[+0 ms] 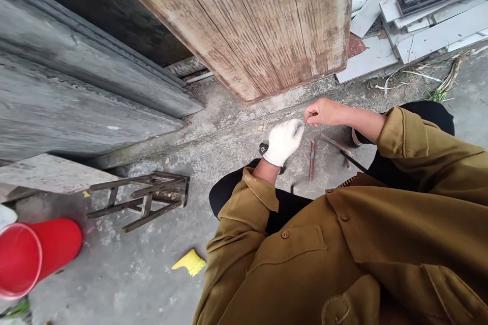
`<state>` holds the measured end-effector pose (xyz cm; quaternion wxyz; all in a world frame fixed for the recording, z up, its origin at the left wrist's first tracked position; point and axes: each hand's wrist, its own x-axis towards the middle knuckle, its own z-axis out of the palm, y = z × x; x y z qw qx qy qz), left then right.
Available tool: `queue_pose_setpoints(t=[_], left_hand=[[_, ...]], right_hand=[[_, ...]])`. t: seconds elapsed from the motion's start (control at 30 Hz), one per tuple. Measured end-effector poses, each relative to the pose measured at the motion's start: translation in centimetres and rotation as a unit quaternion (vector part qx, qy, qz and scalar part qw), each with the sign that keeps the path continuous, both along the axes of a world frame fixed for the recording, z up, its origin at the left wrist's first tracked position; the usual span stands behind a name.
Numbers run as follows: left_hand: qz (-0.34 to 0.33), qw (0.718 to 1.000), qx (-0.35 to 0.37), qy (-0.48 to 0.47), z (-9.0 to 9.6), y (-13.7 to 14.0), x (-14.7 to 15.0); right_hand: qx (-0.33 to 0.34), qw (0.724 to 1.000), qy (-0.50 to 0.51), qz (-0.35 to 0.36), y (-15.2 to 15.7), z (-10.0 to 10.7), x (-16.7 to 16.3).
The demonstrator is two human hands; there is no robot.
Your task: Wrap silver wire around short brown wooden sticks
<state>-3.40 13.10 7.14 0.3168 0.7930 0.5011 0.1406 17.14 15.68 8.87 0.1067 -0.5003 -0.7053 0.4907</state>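
Pinching something too small to make out between the bare fingers of my right hand (pixel 324 111), I hold it at the fingertips of my gloved left hand (pixel 284 140), which is loosely curled just beside it. Judging by that, I'm only part-way: two rusty rods (pixel 311 160) lie untouched on the concrete floor (pixel 229 147) below my hands. A weathered wooden door (pixel 263 20) stands ahead, a red bucket (pixel 34 256) and a metal frame (pixel 145 198) to the left, with stacked tiles (pixel 427 15) at the right.
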Motion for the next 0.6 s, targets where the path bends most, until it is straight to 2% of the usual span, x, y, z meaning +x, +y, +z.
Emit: queue_pose_setpoints(t=[0.03,0.07,0.1,0.13,0.17,0.2,0.23,0.27,0.33,0.4,0.43,0.5,0.6], left_hand=[[0.027,0.995,-0.072,-0.067,-0.1,0.0,0.1],[0.047,0.977,-0.151,-0.143,-0.1,-0.1,0.1],[0.061,0.947,-0.227,-0.217,-0.2,-0.1,0.1],[0.070,0.914,-0.287,-0.278,-0.3,-0.1,0.1],[0.075,0.888,-0.322,-0.319,-0.3,0.0,0.0],[0.077,0.878,-0.332,-0.336,-0.3,0.0,-0.1],[0.077,0.887,-0.316,-0.328,-0.2,0.1,-0.2],[0.072,0.911,-0.275,-0.300,-0.1,0.1,-0.3],[0.040,0.969,-0.141,-0.201,0.2,0.3,-0.5],[-0.014,0.996,0.001,-0.090,0.4,0.3,-0.6],[-0.041,0.997,0.054,-0.039,0.5,0.3,-0.7],[-0.088,0.988,0.116,0.042,0.3,0.2,-0.8],[-0.122,0.975,0.152,0.104,0.1,0.1,-0.8]], right_hand=[[0.102,0.994,-0.026,0.030,-0.2,0.0,-0.1],[0.199,0.977,-0.039,0.060,-0.4,0.0,-0.1],[0.276,0.956,-0.041,0.088,-0.6,0.0,-0.1],[0.326,0.938,-0.033,0.109,-0.7,-0.1,-0.1],[0.348,0.929,-0.018,0.122,-0.7,-0.2,-0.1],[0.345,0.931,-0.001,0.121,-0.6,-0.2,0.0],[0.317,0.942,0.018,0.107,-0.5,-0.2,0.1],[0.260,0.961,0.037,0.084,-0.3,-0.2,0.2],[0.076,0.993,0.079,0.036,0.2,-0.2,0.7],[-0.122,0.985,0.118,0.017,0.6,-0.4,1.1],[-0.195,0.971,0.134,0.018,0.6,-0.6,1.4],[-0.275,0.948,0.162,0.023,0.7,-1.1,1.6],[-0.302,0.935,0.183,0.024,0.5,-1.4,1.5]])
